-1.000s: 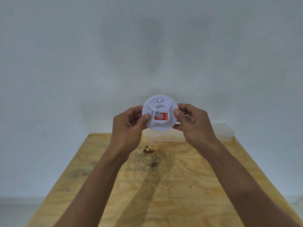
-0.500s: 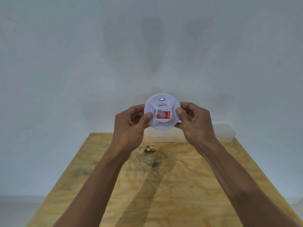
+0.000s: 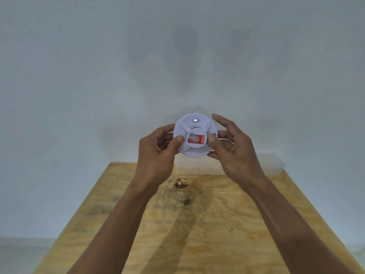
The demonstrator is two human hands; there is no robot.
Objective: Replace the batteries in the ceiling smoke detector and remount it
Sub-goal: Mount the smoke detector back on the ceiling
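A round white smoke detector (image 3: pixel 194 126) with a red label and a small QR sticker on its face is held up in front of the pale wall, face toward me. My left hand (image 3: pixel 156 153) grips its left rim, thumb on the face. My right hand (image 3: pixel 233 149) holds the right rim with the thumb on the face and lower fingers behind, while its upper fingers are spread apart above the rim. The back of the detector is hidden.
A plywood table (image 3: pixel 197 224) with a dark knot stretches below my arms. A clear plastic box (image 3: pixel 270 163) sits at the table's far edge against the wall, partly hidden behind my hands.
The detector has turned clockwise, so the red label now sits level. My right hand's upper fingers have lifted off the rim and spread.
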